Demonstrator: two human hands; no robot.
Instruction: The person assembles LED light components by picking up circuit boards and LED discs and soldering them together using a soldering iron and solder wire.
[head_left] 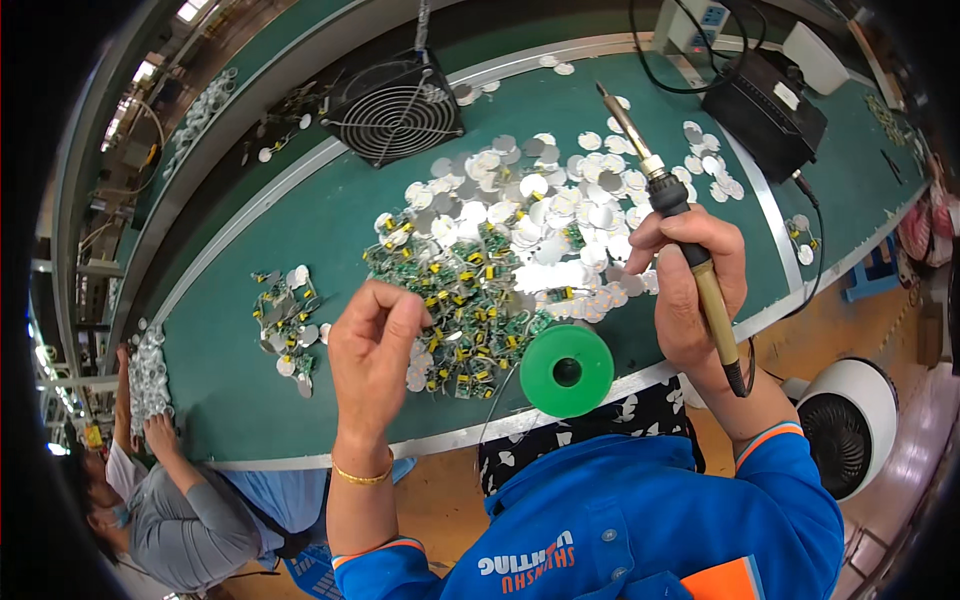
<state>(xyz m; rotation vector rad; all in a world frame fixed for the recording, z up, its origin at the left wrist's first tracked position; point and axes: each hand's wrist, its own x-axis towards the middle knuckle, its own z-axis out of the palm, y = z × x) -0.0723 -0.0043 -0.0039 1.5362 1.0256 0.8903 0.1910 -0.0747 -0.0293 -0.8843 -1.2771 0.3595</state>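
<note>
My right hand (693, 285) grips a soldering iron (668, 192) by its handle, the metal tip pointing up and away to the left over the bench. My left hand (375, 350) is closed, fingers curled in and thumb pressed against them, beside a heap of small green circuit boards (470, 310) with yellow parts. Whatever it may hold is hidden. Beyond and to the right of the heap spread many round white discs (600, 215). Between my hands, at the bench's near edge, lies a green spool (540, 370) with a dark hole in its centre.
A black fan (396, 118) stands at the back. A black box (768, 112) with a cable sits at the right, and a smaller pile of boards and discs (288, 318) lies at the left. Farther left, another person (195, 520) handles small clear pieces (150, 375).
</note>
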